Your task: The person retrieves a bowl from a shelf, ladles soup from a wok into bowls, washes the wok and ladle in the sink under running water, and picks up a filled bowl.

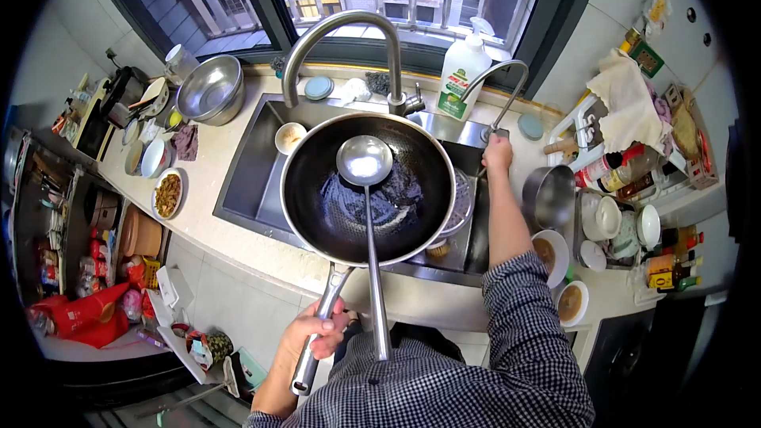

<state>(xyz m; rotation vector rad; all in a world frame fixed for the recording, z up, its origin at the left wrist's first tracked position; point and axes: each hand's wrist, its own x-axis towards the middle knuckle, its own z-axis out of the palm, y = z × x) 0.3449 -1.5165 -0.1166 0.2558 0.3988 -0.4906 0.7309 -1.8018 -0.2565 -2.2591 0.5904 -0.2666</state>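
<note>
My left hand (311,331) is wrapped round the metal handle of a dark wok (313,214), which is held over the sink (258,182). A steel ladle (366,160) lies in the wok, bowl at the far side, its long handle jutting over the near rim beside my left hand. The wok's inside looks wet, with a pale smear at the bottom. At the sink's back right, my right hand (497,152) is closed at the base of a thin curved tap (519,83), on its handle. The larger tap (396,55) arches behind the wok.
A small bowl (290,138) sits in the sink's left part. To the left are a steel basin (211,89) and a plate of food (168,195). A soap bottle (464,71) stands behind; a steel pot (548,196) and bowls of brown liquid (572,302) stand right.
</note>
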